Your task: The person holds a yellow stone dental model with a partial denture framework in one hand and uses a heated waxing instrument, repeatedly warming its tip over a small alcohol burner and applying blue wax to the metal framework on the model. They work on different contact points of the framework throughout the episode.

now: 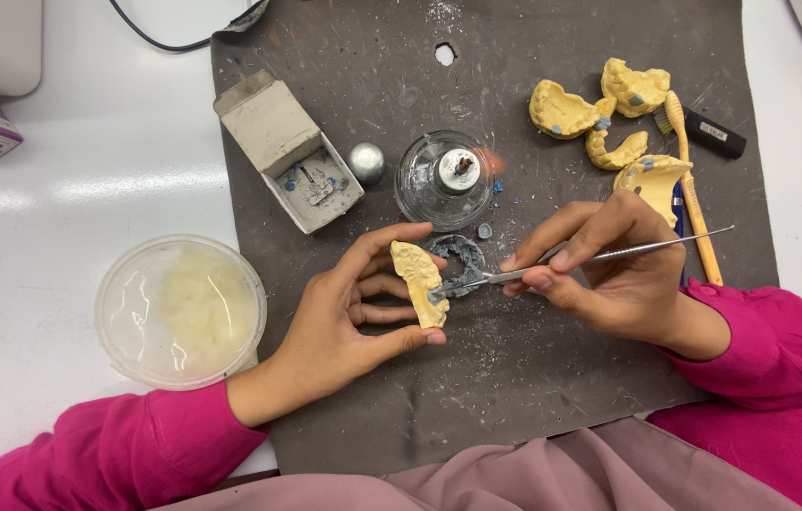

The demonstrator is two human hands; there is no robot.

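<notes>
We see the left hand (349, 317) with its fingers (391, 241) clasped around a yellow dental cast (418, 282), held on edge over the dark mat (514, 378) on the white tabletop (60, 189). The cast is pale yellow, curved and ridged, with a grey patch at its lower right edge. The right hand (609, 270) pinches a thin metal instrument (599, 255), its tip touching that grey patch. Just behind lies a grey arch-shaped piece (462, 255), and beyond it a glass burner (445, 178).

Six yellow dental casts (421, 281), one metal instrument (609, 254), one glass burner (445, 179), one toothbrush (691, 183).
</notes>
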